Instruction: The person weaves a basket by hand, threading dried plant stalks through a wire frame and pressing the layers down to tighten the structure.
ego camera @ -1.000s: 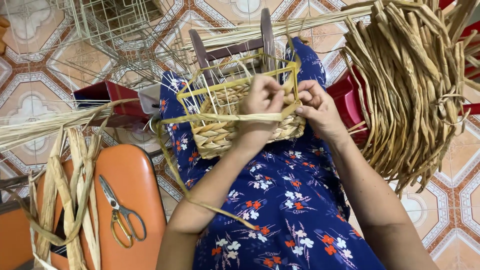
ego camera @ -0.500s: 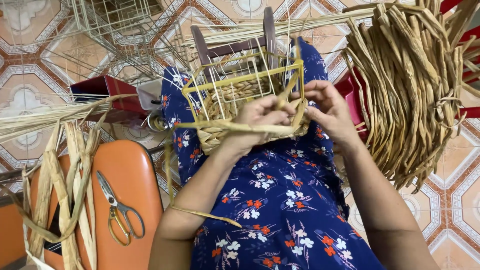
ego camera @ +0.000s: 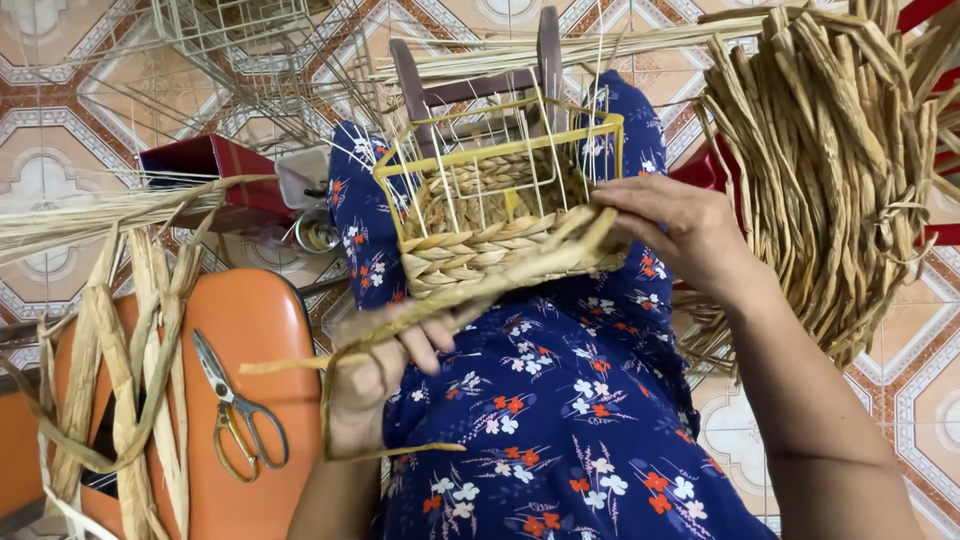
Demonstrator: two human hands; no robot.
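A yellow wire basket frame rests on my lap, its lower part wrapped in woven rows of dried straw. My left hand is closed on a long twisted straw strand that runs from the basket's right side down to the left. My right hand presses on the basket's right edge where the strand starts. I wear a blue floral dress.
A large bundle of dried straw hangs at the right. An orange stool at the left carries scissors and loose straw strips. A red box and wire frames lie on the tiled floor.
My left hand has come away from the basket and moved down and left, pulling the straw strand out long. My right hand stays at the basket's right edge.
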